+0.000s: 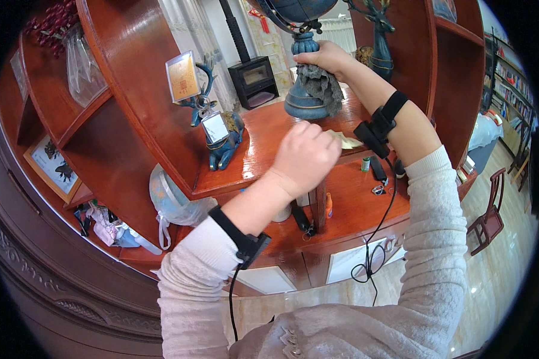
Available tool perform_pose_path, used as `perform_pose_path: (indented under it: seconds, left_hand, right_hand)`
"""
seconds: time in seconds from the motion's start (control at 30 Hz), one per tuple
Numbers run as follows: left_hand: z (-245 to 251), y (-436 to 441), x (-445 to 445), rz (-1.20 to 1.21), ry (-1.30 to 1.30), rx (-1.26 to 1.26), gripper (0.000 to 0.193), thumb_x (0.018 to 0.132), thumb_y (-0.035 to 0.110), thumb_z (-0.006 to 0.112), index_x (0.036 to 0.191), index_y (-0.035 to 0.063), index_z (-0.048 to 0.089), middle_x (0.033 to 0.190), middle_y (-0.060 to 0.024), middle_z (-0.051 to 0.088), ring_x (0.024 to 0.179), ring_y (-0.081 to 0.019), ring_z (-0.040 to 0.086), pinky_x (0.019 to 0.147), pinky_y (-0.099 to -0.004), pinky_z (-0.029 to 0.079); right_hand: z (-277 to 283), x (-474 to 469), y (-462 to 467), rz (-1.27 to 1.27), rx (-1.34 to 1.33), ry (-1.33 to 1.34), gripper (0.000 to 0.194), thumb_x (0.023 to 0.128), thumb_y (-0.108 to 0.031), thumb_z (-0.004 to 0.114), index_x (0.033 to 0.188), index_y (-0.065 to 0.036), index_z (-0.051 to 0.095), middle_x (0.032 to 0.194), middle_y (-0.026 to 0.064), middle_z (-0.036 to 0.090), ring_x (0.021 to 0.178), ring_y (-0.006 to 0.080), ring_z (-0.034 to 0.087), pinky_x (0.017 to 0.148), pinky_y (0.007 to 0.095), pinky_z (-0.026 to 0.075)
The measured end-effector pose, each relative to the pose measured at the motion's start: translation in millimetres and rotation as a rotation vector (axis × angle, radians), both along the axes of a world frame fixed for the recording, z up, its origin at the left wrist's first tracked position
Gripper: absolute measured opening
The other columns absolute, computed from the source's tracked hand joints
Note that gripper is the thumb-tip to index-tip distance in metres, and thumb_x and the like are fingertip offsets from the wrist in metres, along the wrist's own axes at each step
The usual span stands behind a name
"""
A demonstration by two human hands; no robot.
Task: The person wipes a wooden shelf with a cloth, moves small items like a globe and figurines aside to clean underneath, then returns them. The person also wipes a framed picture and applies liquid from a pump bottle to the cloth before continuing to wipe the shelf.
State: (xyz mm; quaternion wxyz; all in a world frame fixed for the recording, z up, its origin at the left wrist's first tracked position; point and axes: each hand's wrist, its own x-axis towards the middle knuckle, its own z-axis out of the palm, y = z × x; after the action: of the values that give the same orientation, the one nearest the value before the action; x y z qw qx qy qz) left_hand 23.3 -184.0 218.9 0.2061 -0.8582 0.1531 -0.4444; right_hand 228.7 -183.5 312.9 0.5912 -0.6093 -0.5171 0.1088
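Observation:
My right hand [328, 59] is closed around the neck of a blue globe stand [302, 96] with a bell-shaped base. A ragged grey cloth [320, 85] hangs below that hand, against the stand. Above it the blue globe [303, 9] is cut off by the top of the view. My left hand [306, 158] is a fist in front of the base, seen from the back. A pale yellow cloth [348, 141] sticks out beside its fingers, and the palm is hidden. To the left, a blue deer figurine [224, 143] lies on the wooden shelf [262, 139], tags hanging from its antlers.
A standing deer figurine [381, 49] is at the right upright. The lower shelf [350, 197] bears a small green bottle [365, 164], keys [378, 190] and an orange bottle [329, 205]. A plastic-wrapped globe [175, 197] sits at lower left. Black cables [368, 251] hang from my wrist straps.

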Motion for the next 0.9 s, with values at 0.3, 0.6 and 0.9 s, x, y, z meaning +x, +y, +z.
perform_pose_path:
  seconds: [0.3,0.6,0.9]
  left_hand:
    - [4.6,46.8,-31.5,0.336,0.041,-0.149,0.021,0.074,0.011,0.056,0.094,0.0094,0.064,0.081,-0.0048,0.063,0.078,-0.0232,0.060,0.067,-0.0334,0.048]
    - [10.3,48.5,-27.0,-0.006,-0.109,-1.262,0.023,0.085,0.004,0.054,0.105,0.0032,0.063,0.079,-0.0073,0.066,0.070,-0.0122,0.063,0.064,-0.0234,0.048]
    - [2.0,65.4,-27.7,0.224,-0.091,-0.735,0.019,0.081,0.005,0.054,0.097,0.0033,0.064,0.089,-0.0187,0.063,0.086,-0.0325,0.061,0.078,-0.0349,0.048]
  right_hand:
    - [0.5,6.6,-2.7,-0.020,0.028,0.016,0.042,0.069,-0.022,0.075,0.097,0.004,0.060,0.083,0.0093,0.063,0.070,0.0163,0.061,0.065,0.0293,0.051]
    - [2.3,3.2,-4.3,-0.009,0.036,0.024,0.042,0.070,-0.022,0.075,0.099,0.005,0.058,0.084,0.0100,0.063,0.070,0.0158,0.061,0.063,0.0311,0.052]
    - [3.3,4.1,-1.2,-0.009,0.056,0.045,0.038,0.067,-0.022,0.076,0.092,0.003,0.063,0.082,0.0100,0.064,0.068,0.0181,0.061,0.064,0.0317,0.050]
